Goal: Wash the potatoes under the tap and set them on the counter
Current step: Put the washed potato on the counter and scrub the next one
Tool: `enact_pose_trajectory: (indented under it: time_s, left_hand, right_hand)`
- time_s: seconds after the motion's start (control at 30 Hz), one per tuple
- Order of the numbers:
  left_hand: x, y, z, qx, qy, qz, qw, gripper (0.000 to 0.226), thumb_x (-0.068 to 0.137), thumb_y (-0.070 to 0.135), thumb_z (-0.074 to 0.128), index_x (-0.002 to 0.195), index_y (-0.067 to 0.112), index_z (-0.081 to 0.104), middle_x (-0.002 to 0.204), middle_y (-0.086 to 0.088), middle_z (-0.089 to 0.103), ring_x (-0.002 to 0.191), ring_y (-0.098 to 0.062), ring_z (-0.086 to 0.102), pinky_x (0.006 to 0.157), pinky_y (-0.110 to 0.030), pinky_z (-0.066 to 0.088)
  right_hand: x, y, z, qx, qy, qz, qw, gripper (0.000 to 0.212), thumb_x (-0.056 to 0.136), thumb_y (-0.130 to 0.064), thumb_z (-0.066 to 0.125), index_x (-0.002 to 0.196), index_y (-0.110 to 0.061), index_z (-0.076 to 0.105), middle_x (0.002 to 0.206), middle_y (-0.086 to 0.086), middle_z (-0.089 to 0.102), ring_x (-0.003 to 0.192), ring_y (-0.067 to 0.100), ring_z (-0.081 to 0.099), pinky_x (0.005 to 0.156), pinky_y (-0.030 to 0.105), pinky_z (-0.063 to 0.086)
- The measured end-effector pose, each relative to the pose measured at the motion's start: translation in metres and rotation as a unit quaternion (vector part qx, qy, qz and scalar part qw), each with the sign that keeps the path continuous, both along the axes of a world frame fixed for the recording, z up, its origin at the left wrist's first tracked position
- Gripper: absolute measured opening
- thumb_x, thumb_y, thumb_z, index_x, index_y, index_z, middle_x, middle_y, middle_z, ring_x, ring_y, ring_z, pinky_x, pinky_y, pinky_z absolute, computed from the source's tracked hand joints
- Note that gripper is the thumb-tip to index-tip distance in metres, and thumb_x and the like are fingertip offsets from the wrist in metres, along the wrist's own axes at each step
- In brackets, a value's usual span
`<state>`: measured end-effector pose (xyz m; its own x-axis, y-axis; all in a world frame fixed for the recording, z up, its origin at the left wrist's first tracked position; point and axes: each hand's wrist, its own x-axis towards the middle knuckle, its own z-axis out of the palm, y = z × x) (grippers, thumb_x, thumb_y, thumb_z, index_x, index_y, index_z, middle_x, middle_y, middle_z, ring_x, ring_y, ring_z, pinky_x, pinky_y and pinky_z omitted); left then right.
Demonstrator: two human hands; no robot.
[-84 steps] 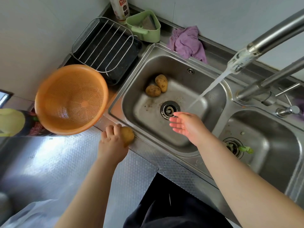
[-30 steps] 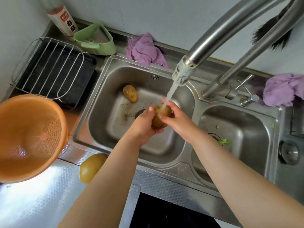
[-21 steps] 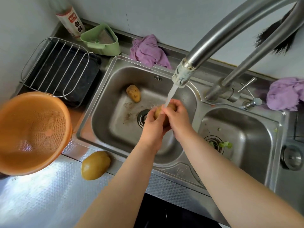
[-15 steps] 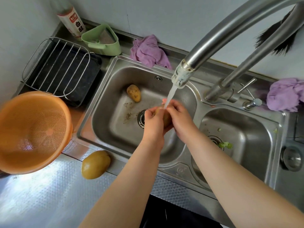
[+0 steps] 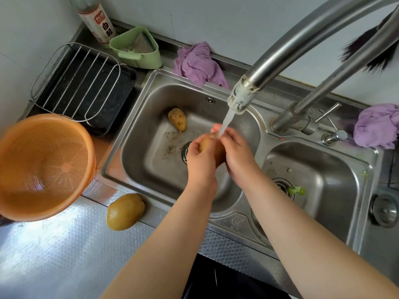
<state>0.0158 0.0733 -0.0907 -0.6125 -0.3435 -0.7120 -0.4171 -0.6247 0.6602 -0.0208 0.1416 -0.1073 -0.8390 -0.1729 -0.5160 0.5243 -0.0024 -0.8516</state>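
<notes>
Sink (image 5: 138,117) holds dirty potato (image 5: 177,119); orange colander (image 5: 43,167) empty.

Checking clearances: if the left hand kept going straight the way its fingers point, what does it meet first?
The potato it already grips; beyond that, probably the right hand on the other side, though depth is unclear.
</notes>
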Motion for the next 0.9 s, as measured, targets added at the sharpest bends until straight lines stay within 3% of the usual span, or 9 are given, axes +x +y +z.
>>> enact_pose_trajectory:
  time_s: [0.07,0.17,0.27,0.37,0.5,0.63,0.7,0.8,0.9]
  left_hand:
    - [-0.004,-0.008,-0.002,-0.001,-0.019,0.026,0.999,0.019,0.097,0.015,0.056,0.110,0.004,0.065,0.095,-0.013,0.072,0.088,-0.026,0.069,0.073,-0.038,0.061]
    - [-0.006,-0.008,-0.002,-0.037,-0.025,0.017,0.999,0.023,0.101,0.017,0.048,0.096,0.012,0.070,0.086,-0.008,0.073,0.082,-0.023,0.070,0.067,-0.033,0.060]
    - [0.000,0.000,0.000,-0.023,0.014,-0.008,1.000,0.027,0.105,0.020,0.042,0.105,0.014,0.069,0.102,-0.012,0.074,0.098,-0.026,0.071,0.087,-0.038,0.059]
    - [0.009,0.007,-0.001,0.002,0.060,-0.056,0.997,0.027,0.099,0.015,0.056,0.126,0.009,0.060,0.113,-0.017,0.071,0.099,-0.021,0.069,0.085,-0.032,0.057]
    - [0.005,0.005,0.003,-0.008,0.028,-0.003,1.000,0.013,0.093,0.013,0.065,0.107,0.012,0.063,0.100,-0.010,0.073,0.093,-0.022,0.069,0.085,-0.037,0.057]
    - [-0.004,-0.004,0.007,0.051,-0.026,0.012,0.998,0.009,0.095,0.023,0.063,0.089,0.017,0.066,0.090,-0.005,0.072,0.085,-0.022,0.069,0.082,-0.041,0.059]
    - [-0.009,-0.007,0.011,0.096,-0.062,0.012,0.993,0.013,0.098,0.027,0.059,0.091,0.018,0.065,0.095,-0.009,0.070,0.086,-0.026,0.068,0.079,-0.043,0.059]
    - [-0.013,-0.013,0.017,0.154,-0.052,-0.001,0.987,0.016,0.096,0.033,0.062,0.096,0.017,0.066,0.089,-0.007,0.075,0.082,-0.024,0.070,0.072,-0.039,0.060]
    - [-0.014,-0.019,0.024,0.193,-0.019,-0.041,0.980,0.020,0.094,0.031,0.064,0.106,0.015,0.069,0.088,-0.006,0.077,0.089,-0.024,0.071,0.072,-0.037,0.062]
  right_hand:
    - [0.007,0.004,-0.003,-0.028,-0.002,0.059,0.998,0.041,0.087,-0.019,0.059,0.127,-0.022,0.053,0.113,-0.001,0.062,0.110,0.016,0.058,0.098,0.034,0.047]
    - [0.014,0.000,-0.002,-0.019,0.002,0.027,0.999,0.062,0.069,-0.031,0.069,0.127,-0.020,0.051,0.122,0.008,0.061,0.112,0.021,0.061,0.096,0.037,0.051]
    - [0.008,-0.007,0.006,0.012,0.015,-0.058,0.998,0.032,0.072,-0.029,0.067,0.103,-0.020,0.062,0.107,0.007,0.067,0.095,0.018,0.066,0.079,0.031,0.054]
    - [-0.003,-0.007,0.009,0.010,0.004,-0.131,0.991,0.006,0.084,-0.020,0.057,0.085,-0.021,0.064,0.089,0.005,0.069,0.084,0.020,0.066,0.074,0.036,0.055]
    - [0.002,-0.007,0.010,0.005,-0.013,-0.099,0.995,0.025,0.096,-0.022,0.044,0.090,-0.026,0.069,0.098,0.005,0.072,0.097,0.023,0.067,0.082,0.035,0.055]
    - [0.007,0.004,-0.003,-0.018,-0.021,-0.027,0.999,0.036,0.088,-0.039,0.051,0.120,-0.027,0.060,0.129,0.007,0.061,0.118,0.021,0.058,0.099,0.037,0.046]
    - [0.005,0.015,-0.007,0.019,-0.011,-0.091,0.996,0.030,0.089,-0.040,0.055,0.116,-0.028,0.057,0.125,0.002,0.060,0.113,0.017,0.058,0.098,0.036,0.046]
    - [-0.018,0.056,-0.008,0.131,0.048,-0.338,0.931,0.014,0.094,-0.021,0.054,0.109,-0.020,0.053,0.105,0.002,0.055,0.098,0.020,0.055,0.089,0.033,0.050]
    - [-0.052,0.106,-0.008,0.266,0.082,-0.418,0.865,0.058,0.088,-0.039,0.057,0.131,-0.002,0.043,0.119,0.010,0.049,0.114,0.027,0.052,0.103,0.039,0.044]
